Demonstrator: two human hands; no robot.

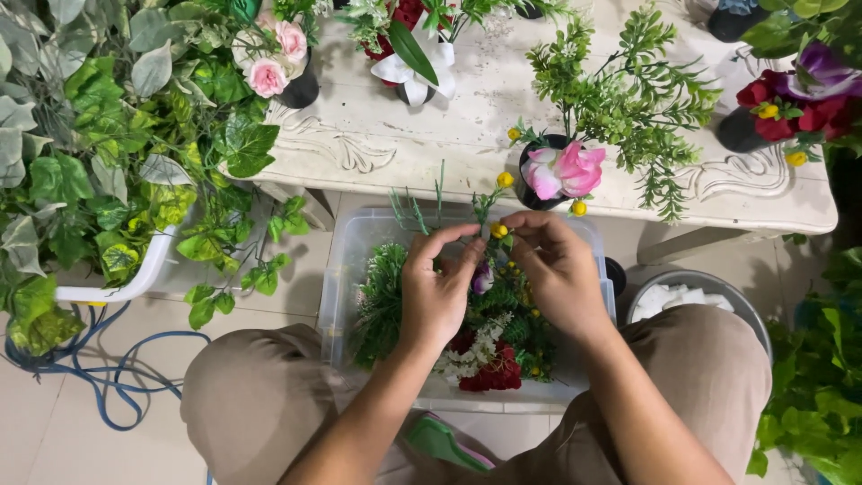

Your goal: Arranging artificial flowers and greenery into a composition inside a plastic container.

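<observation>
At the far left, a mass of green and pale trailing leaves was seen spilling over a white planter, and a blue hose was coiled on the tiled floor beneath it. On the whitewashed carved surface, a dark pot of pink roses was set near the left end, with a pot of white and red blooms just to its right.

Below the surface's edge, between the person's knees, a clear plastic tub was placed on the floor, and it was filled with green sprigs, white blossoms and red flowers. A green and pink object was partly seen under the tub's near side.

Over the tub, the left hand was held with its fingertips pinched together on a thin green stem with small yellow buds. The right hand was closed on the same stem from the other side, thumb and forefinger pressed beside a yellow bud. The stem was held upright between the two hands, above the tub's contents.

Behind the hands, a black pot with a large pink flower and fern fronds was stood at the surface's front edge. Further right, a round metal bowl of white material was seen by the right knee, and a pot of red and purple flowers was set at the surface's right end. No labels or signs could be made out.
</observation>
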